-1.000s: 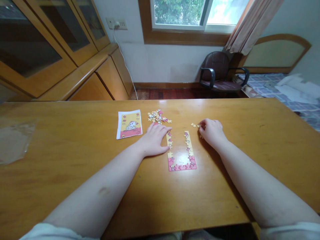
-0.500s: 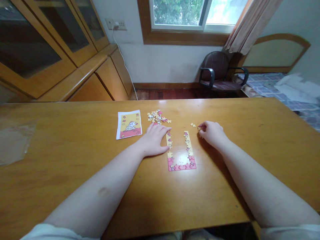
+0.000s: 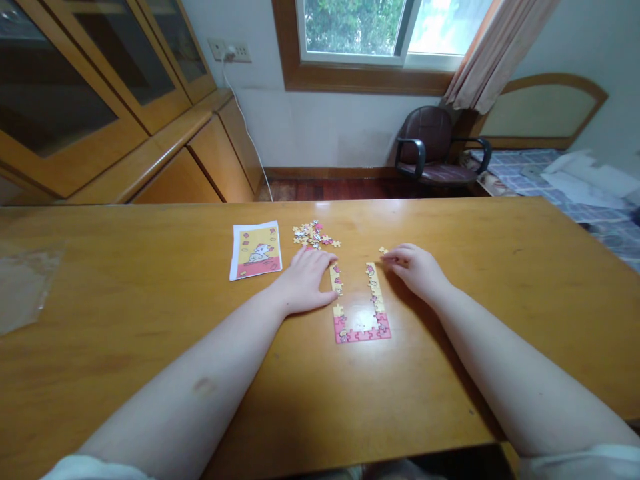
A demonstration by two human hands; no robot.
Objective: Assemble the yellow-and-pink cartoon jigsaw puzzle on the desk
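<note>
Left hand (image 3: 309, 281) lies spread against the three-sided puzzle border (image 3: 363, 335); right hand (image 3: 419, 270) curls, grip unclear.

Puzzle border (image 3: 361, 336) laid between near and far edges of table (image 3: 300, 413). Loose-piece pile (image 3: 313, 235) placed behind-left, toward far edge — picture card (image 3: 257, 251) left of pile, plastic sheet (image 3: 23, 287) farther left.

From my remote seat I count 1 left hand (image 3: 306, 283), 1 right hand (image 3: 415, 270), 1 partial puzzle border (image 3: 363, 335), 1 heap of loose pieces (image 3: 314, 235), 1 picture card (image 3: 257, 251), 1 tabletop (image 3: 280, 413), 1 chair (image 3: 430, 137).
</note>
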